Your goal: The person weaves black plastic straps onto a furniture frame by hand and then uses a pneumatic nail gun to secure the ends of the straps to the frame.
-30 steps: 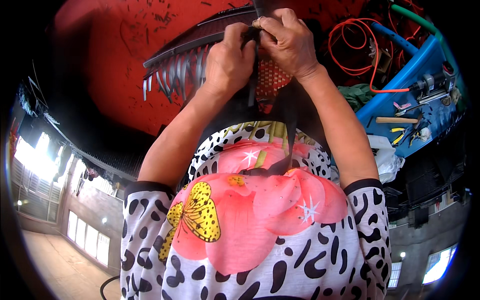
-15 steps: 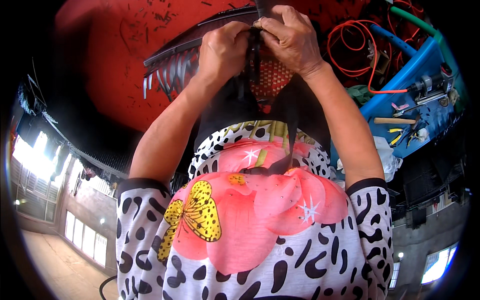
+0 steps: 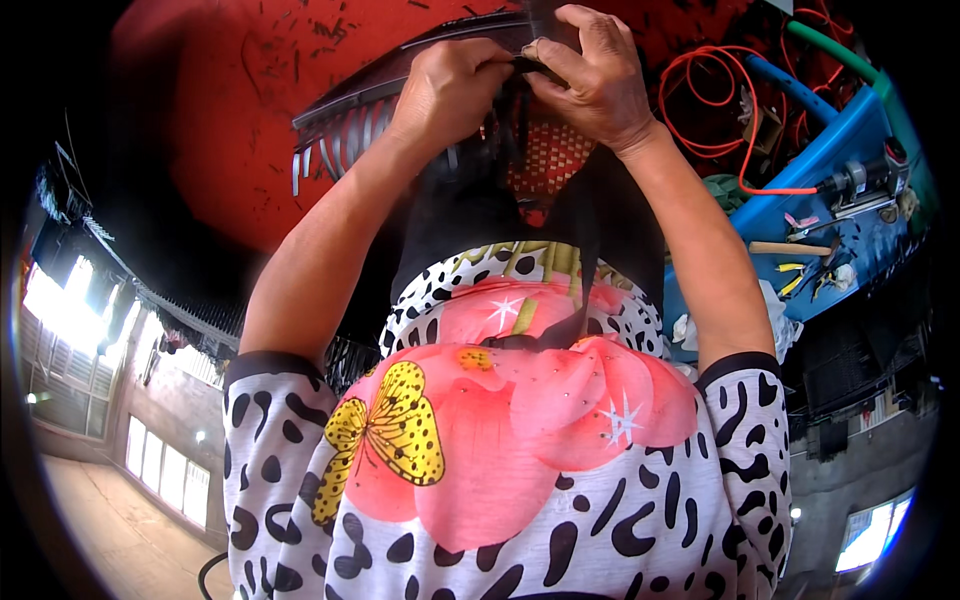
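My left hand (image 3: 448, 92) is closed in a pinch on a dark flat strip (image 3: 524, 66) at the top middle of the head view. Across from it, my right hand (image 3: 598, 88) grips the same strip's other side between thumb and bent fingers. A tan wrap (image 3: 536, 48) shows at one of its fingers. Beneath both hands lies a dark woven piece with a long frame edge (image 3: 345, 103), from which several grey-black strips (image 3: 338, 145) hang loose at the left. My hands hide the part between them.
A red surface (image 3: 230, 130) strewn with dark scraps lies beyond. Woven red-and-tan material (image 3: 550, 155) shows below my hands. At right, a blue table (image 3: 850, 130) bears a power tool (image 3: 865, 172), a hammer (image 3: 790, 248) and yellow-handled pliers (image 3: 790, 280). An orange hose (image 3: 700, 150) coils beside it.
My hands have drawn slightly apart, and a short stretch of the dark strip now shows between them. The right hand has shifted a little to the right, its fingers more spread.
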`<state>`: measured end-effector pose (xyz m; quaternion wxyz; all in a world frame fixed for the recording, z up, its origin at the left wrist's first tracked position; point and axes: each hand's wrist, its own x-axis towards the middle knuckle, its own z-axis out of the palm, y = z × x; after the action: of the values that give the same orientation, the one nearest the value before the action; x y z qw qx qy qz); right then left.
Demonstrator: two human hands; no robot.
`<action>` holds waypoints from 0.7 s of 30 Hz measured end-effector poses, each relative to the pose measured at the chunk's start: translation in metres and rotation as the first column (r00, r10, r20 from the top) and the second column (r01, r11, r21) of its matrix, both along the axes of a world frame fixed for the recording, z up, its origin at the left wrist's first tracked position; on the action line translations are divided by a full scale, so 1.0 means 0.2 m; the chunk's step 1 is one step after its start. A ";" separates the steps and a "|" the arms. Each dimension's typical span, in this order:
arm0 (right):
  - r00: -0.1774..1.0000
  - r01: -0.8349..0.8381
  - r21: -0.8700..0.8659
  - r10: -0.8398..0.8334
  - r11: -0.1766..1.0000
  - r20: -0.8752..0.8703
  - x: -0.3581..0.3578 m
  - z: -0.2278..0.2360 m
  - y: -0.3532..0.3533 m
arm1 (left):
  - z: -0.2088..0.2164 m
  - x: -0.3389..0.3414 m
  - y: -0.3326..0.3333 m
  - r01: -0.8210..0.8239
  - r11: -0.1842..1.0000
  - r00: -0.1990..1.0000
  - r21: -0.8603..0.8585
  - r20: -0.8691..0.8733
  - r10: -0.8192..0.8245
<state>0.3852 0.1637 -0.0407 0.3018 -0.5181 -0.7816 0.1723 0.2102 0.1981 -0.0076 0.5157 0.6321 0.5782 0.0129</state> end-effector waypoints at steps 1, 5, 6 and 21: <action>1.000 -0.002 0.006 0.002 1.000 0.002 0.00 0.00 0.00 | 0.01 0.00 0.00 0.085 0.995 0.996 0.047 -0.037 -0.083; 1.000 -0.006 0.012 0.006 1.000 -0.002 0.00 0.01 0.01 | -0.04 -0.06 0.00 0.220 0.936 0.974 0.275 -0.007 -0.227; 1.000 -0.007 0.012 0.007 1.000 -0.002 0.00 0.01 0.01 | -0.04 -0.06 -0.01 0.253 0.923 0.967 0.291 -0.040 -0.253; 1.000 0.009 0.003 -0.009 1.000 0.028 -0.03 0.02 0.00 | -0.13 -0.09 -0.04 0.206 0.857 0.970 0.472 0.019 -0.244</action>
<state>0.3796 0.1642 -0.0368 0.2923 -0.5235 -0.7836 0.1625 0.1929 0.1893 -0.0328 0.3689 0.7997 0.4593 0.1159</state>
